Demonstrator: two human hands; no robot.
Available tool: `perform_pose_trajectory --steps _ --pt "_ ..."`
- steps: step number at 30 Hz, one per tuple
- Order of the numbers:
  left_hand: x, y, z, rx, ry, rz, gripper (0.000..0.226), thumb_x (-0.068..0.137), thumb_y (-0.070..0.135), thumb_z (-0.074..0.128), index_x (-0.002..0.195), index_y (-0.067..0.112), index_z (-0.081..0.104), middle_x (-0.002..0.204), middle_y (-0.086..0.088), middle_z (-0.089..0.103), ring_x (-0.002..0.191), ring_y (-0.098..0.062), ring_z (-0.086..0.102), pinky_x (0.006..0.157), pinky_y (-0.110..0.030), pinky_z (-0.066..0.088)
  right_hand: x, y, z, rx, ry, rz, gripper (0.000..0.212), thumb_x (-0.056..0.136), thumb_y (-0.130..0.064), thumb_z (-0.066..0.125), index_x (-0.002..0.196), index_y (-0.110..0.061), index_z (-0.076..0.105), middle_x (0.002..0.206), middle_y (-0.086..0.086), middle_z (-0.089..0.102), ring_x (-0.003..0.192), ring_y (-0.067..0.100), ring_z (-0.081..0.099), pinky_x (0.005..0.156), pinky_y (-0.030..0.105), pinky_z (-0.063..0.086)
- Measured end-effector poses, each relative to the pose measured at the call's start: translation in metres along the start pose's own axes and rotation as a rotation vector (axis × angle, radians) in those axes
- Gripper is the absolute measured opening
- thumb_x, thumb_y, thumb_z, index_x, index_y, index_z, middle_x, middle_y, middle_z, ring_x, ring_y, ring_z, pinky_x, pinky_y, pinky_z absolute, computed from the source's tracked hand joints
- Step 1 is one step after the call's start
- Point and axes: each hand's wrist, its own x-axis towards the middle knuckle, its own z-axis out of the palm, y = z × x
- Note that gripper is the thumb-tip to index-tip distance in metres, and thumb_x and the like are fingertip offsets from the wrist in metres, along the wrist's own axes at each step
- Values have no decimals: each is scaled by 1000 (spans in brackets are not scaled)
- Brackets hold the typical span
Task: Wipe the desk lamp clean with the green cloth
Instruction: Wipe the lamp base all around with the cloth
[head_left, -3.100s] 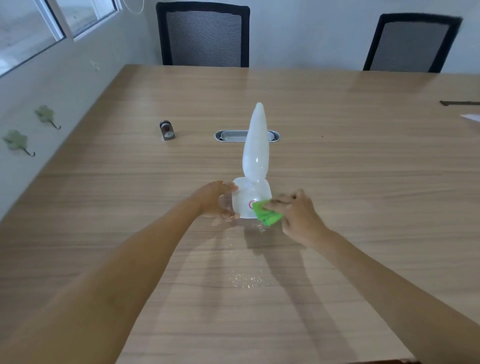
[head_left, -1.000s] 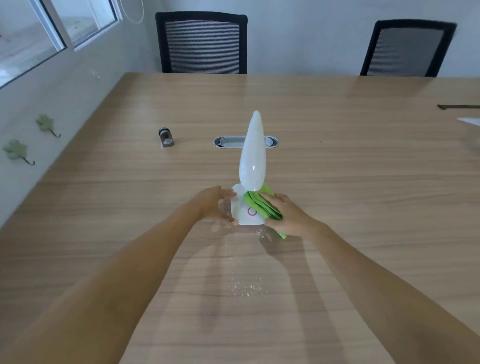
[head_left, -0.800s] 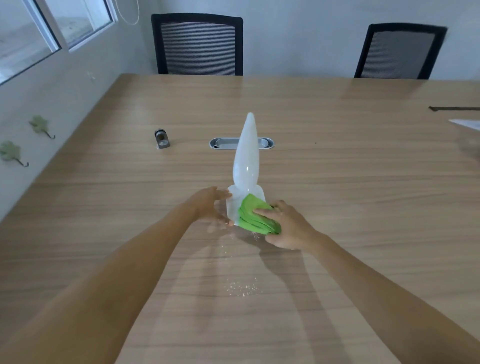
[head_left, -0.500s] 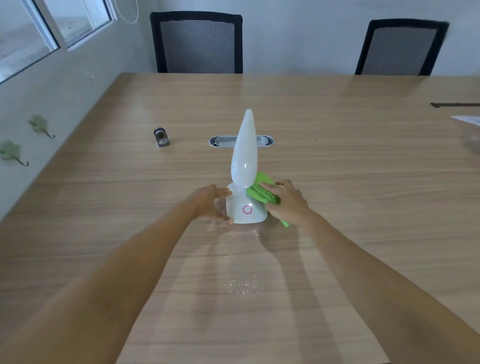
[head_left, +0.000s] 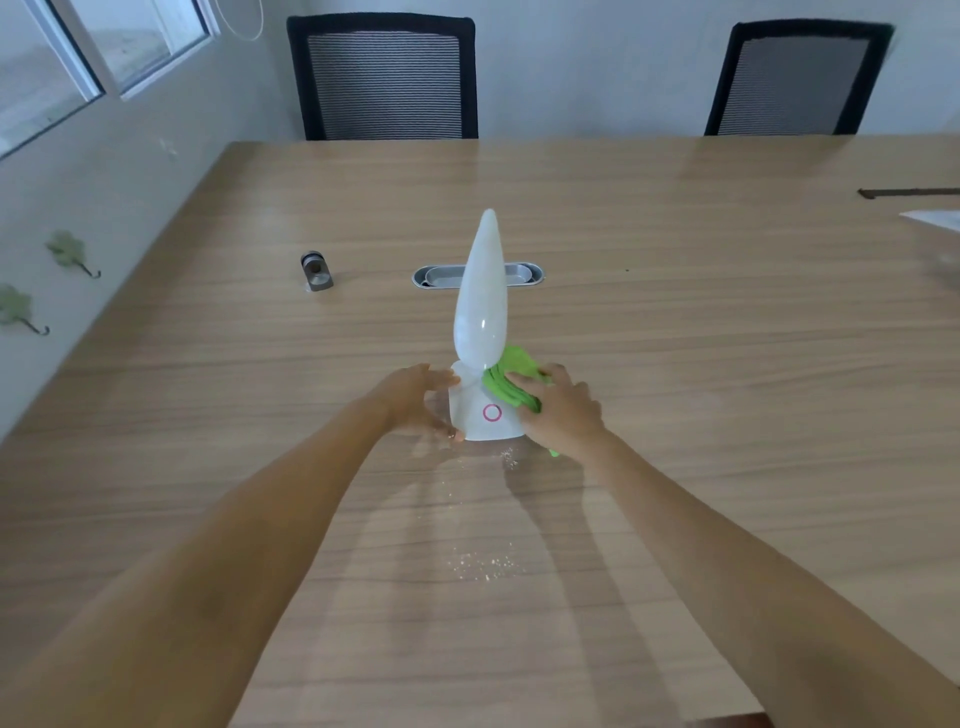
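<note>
Across the whole lower view runs the wooden surface (head_left: 675, 338), long and pale-grained, with two black mesh chairs pushed up at its far edge, one chair (head_left: 382, 78) to the left and another chair (head_left: 795, 78) to the right. Left of the surface is a white wall with a window (head_left: 104, 47) high up and two green leaf-shaped hooks (head_left: 67, 252) lower down.

Near the middle of the surface stands the desk lamp (head_left: 480, 332), white, upright, with a tall tapered shade rising from a squat base that carries a pink ring on the side facing me. Behind it an oval metal cable port (head_left: 524, 273) is set into the wood, and a small metal object (head_left: 314, 270) sits well to the left of that.

My left hand (head_left: 415, 400) rests against the left side of the lamp base, its grip spread loosely with fingers and thumb touching the white plastic to steady it. My right hand (head_left: 558, 410) has its grip pressed down on the green cloth (head_left: 511, 376), which is bunched against the upper right shoulder of the base, just under the shade; a small green corner pokes out below my wrist.

Fine pale specks (head_left: 485, 564) lie scattered on the surface between my forearms, with a few more just in front of the lamp base.
</note>
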Motion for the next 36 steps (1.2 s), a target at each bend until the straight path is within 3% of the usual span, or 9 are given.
perform_pose_trajectory --steps 5,10,16,18,21,26,29,32,36 --pt "3 -2 1 -14 3 -9 98 57 42 86 144 28 41 154 2 37 144 -19 32 118 -32 26 21 3 -12 -85 65 248 50 91 -31 37 139 -41 29 144 7 28 119 40 36 100 49 32" --pt "3 -3 2 -41 3 -2 97 58 41 86 143 28 41 155 2 37 145 -18 31 120 -33 25 28 -14 -7 -147 -38 36 49 94 -31 35 139 -47 26 147 5 26 120 37 35 102 47 30" --pt "5 -4 1 -15 -6 1 98 58 43 85 144 30 40 157 3 34 147 -18 25 121 -35 22 36 0 -24 -231 -1 209 55 88 -24 38 138 -47 29 144 5 29 125 38 31 103 47 27" --pt "4 -3 1 -8 -9 12 96 60 42 85 144 29 40 157 4 34 148 -17 23 121 -35 21 28 -2 -22 -174 66 154 53 89 -25 39 137 -45 30 143 6 30 121 39 34 102 48 28" --pt "4 -3 1 3 -10 -5 97 59 42 84 144 32 39 158 3 32 148 -18 24 121 -34 22 14 -3 -7 -168 -1 9 50 92 -32 37 138 -47 29 143 5 29 117 38 37 101 46 30" --pt "4 -2 0 -9 -9 -12 98 58 41 85 144 32 40 157 3 32 147 -18 25 120 -33 22 14 16 -11 -128 32 279 56 88 -21 41 137 -45 31 142 6 30 118 38 35 100 47 29" --pt "4 -1 0 14 -11 -8 98 59 43 85 145 31 39 158 3 30 149 -16 21 121 -33 20 -7 3 -1 -60 148 155 53 90 -24 42 138 -44 32 143 5 30 112 38 40 96 47 34" --pt "5 -3 1 0 -15 -8 98 58 41 86 144 30 40 158 2 32 148 -15 22 121 -33 20 -33 -4 21 -119 107 -103 55 88 -28 44 137 -50 31 150 2 25 114 39 39 97 47 35" --pt "5 -1 0 -6 -21 -18 97 57 39 86 143 30 41 156 2 35 147 -18 27 120 -34 23 -29 17 19 -149 128 54 53 88 -30 44 136 -49 32 151 2 25 115 39 39 98 47 34"
